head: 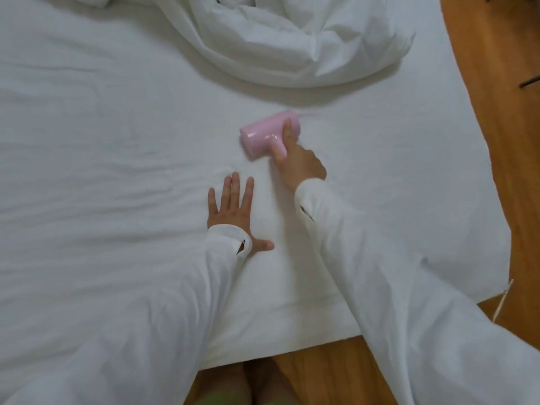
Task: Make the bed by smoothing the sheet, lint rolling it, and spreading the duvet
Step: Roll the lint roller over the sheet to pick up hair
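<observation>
In the head view, a pink lint roller [267, 135] lies pressed on the white sheet [102, 147] a little toward one o'clock from the middle of the picture. Its drum's long axis runs from about eight o'clock up to two o'clock, and its short handle leaves the drum at a right angle, pointing down toward five o'clock into the right hand [298, 165]. That hand's grip is closed around the handle, with the index finger stretched forward along the top of the drum toward twelve o'clock. The left hand [233, 211] lies flat on the sheet at about seven o'clock from the roller, near it but not touching; its grip is open, holding nothing, fingers spread and pointing to twelve o'clock, thumb out toward three o'clock. Both arms wear long white sleeves [394, 287]. The sheet shows soft creases across its left part and lies smoother around the hands. The duvet [292, 45] sits bunched in a crumpled heap at twelve to one o'clock, well apart from the roller. The wooden floor [511, 141] shows along the right edge and at the bottom, below the near edge of the bed.
</observation>
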`<state>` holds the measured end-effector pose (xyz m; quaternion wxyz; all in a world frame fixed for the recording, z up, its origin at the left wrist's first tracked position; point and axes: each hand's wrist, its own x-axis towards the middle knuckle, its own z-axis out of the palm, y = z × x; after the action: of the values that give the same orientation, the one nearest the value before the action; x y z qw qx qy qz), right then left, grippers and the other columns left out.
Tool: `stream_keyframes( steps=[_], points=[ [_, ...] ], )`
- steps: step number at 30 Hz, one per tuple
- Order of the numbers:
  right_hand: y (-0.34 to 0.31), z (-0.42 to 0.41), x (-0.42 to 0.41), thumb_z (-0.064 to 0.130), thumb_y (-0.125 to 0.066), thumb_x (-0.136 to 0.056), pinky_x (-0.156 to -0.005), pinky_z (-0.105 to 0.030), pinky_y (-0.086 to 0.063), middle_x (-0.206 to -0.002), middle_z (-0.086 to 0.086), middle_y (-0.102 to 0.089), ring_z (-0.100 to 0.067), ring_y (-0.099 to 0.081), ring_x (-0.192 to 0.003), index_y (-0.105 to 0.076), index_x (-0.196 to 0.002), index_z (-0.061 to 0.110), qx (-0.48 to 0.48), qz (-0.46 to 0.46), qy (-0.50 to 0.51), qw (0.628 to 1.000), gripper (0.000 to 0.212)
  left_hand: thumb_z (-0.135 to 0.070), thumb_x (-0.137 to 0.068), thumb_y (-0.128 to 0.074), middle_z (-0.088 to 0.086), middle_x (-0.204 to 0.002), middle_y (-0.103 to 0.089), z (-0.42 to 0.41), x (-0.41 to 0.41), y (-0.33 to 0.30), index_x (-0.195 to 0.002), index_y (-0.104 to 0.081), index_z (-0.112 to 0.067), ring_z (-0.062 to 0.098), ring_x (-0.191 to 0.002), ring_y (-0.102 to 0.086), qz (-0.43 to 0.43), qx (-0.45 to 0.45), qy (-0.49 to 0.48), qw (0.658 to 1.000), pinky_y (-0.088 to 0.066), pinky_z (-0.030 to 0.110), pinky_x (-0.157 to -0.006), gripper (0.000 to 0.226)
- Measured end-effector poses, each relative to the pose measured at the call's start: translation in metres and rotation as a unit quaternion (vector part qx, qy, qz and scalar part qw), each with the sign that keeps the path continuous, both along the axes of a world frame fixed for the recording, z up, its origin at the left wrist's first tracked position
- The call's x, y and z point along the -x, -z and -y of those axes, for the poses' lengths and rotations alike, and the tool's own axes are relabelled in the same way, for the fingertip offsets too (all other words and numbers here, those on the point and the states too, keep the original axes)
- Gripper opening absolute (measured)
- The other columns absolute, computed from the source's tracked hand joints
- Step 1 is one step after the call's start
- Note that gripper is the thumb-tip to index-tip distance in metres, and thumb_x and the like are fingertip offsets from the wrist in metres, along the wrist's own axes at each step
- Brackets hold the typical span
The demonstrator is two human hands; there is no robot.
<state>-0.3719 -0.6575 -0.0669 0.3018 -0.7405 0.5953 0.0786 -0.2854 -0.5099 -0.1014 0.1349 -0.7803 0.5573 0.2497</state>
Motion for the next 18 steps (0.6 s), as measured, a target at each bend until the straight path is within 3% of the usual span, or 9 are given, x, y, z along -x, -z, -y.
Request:
stream_keyframes(
  steps=[5, 8, 13, 15, 18],
  points=[
    [0.0, 0.02, -0.032, 0.051, -0.025, -0.098, -0.081, -0.041, -0.039, -0.134, -0.015, -0.053, -0.036, -0.056, -0.112, 0.011, -0.148, 0.049, -0.012, 0.012, -0.001, 1.0, 0.061, -0.087, -0.044, -0.06, 0.003, -0.148, 0.04, 0.005, -0.008, -0.002, -0.137, 0.04, -0.028, 0.019, -0.137, 0.036, -0.029, -0.021, -0.006, 0.999, 0.024, 0.052, -0.106, 0.149],
    [-0.001, -0.013, 0.002, 0.055, -0.026, -0.098, -0.088, -0.043, -0.04, -0.137, -0.017, -0.051, -0.039, -0.055, -0.116, 0.012, -0.145, 0.056, -0.034, 0.012, 0.03, 0.999, 0.061, -0.087, -0.043, -0.061, 0.003, -0.15, 0.037, 0.004, -0.011, -0.003, -0.139, 0.037, -0.028, 0.019, -0.138, 0.035, -0.039, -0.011, 0.005, 0.999, 0.025, 0.051, -0.105, 0.149],
    [-0.015, -0.079, 0.069, 0.055, -0.028, -0.096, -0.087, -0.044, -0.046, -0.121, -0.013, -0.061, -0.038, -0.059, -0.102, 0.007, -0.141, 0.063, -0.064, -0.032, 0.079, 0.994, 0.058, -0.084, -0.049, -0.062, 0.003, -0.153, 0.03, 0.003, -0.012, -0.012, -0.143, 0.029, -0.028, 0.02, -0.141, 0.03, -0.051, -0.007, 0.008, 0.999, 0.025, 0.051, -0.105, 0.142],
    [-0.023, -0.084, 0.081, 0.054, -0.034, -0.096, -0.09, -0.045, -0.047, -0.12, -0.011, -0.062, -0.036, -0.058, -0.104, -0.002, -0.144, 0.06, -0.058, 0.003, 0.092, 0.994, 0.058, -0.078, -0.062, -0.059, -0.001, -0.158, 0.017, 0.006, -0.015, -0.021, -0.149, 0.015, -0.03, 0.016, -0.144, 0.018, -0.071, -0.007, -0.001, 0.997, 0.021, 0.051, -0.108, 0.124],
    [-0.041, -0.094, 0.081, 0.059, -0.047, -0.091, -0.09, -0.041, -0.049, -0.113, -0.003, -0.059, -0.026, -0.058, -0.098, -0.019, -0.144, 0.058, -0.059, 0.13, 0.184, 0.973, 0.06, -0.06, -0.086, -0.049, -0.007, -0.158, -0.013, 0.004, -0.019, -0.037, -0.149, -0.017, -0.03, 0.007, -0.145, -0.009, -0.145, 0.044, -0.061, 0.986, 0.008, 0.044, -0.115, 0.077]
  ],
)
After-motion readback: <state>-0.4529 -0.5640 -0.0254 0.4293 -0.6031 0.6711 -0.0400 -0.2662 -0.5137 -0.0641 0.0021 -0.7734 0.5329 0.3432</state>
